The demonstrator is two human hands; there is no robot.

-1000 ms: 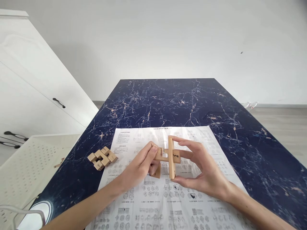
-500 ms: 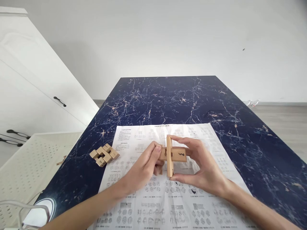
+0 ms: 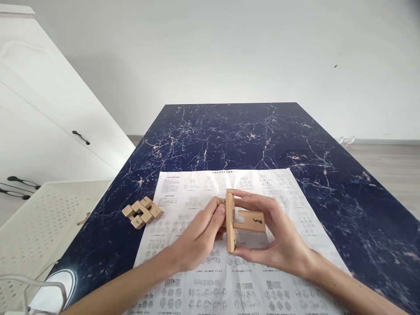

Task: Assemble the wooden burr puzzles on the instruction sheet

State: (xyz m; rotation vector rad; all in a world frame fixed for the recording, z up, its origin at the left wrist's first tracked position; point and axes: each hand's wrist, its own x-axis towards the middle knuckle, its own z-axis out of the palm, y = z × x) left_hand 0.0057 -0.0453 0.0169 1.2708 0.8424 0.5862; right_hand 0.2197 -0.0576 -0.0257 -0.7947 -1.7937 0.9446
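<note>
Between my hands, above the printed sheet, is a wooden puzzle made of interlocking pieces. My right hand (image 3: pixel 272 227) pinches an upright flat wooden piece (image 3: pixel 230 223) by its top and bottom ends, thumb below and fingers above. A notched wooden piece marked 3 (image 3: pixel 252 221) passes through it and sticks out toward my right palm. My left hand (image 3: pixel 205 232) is closed on the puzzle's other end, left of the upright piece; its fingers hide most of what they grip. An interlocked cluster of wooden pieces (image 3: pixel 142 212) lies to the left.
The creased instruction sheet (image 3: pixel 183 280) with diagrams covers the near part of the dark blue marbled table (image 3: pixel 210 140). At left are a white cabinet (image 3: pixel 49 100), a perforated cream surface (image 3: pixel 29 236) and a white cable (image 3: pixel 33 280) beside a round white object (image 3: pixel 54 291).
The marked piece now juts further right from the upright piece, its notch showing. The upright piece has turned and dropped slightly. Both hands keep their hold.
</note>
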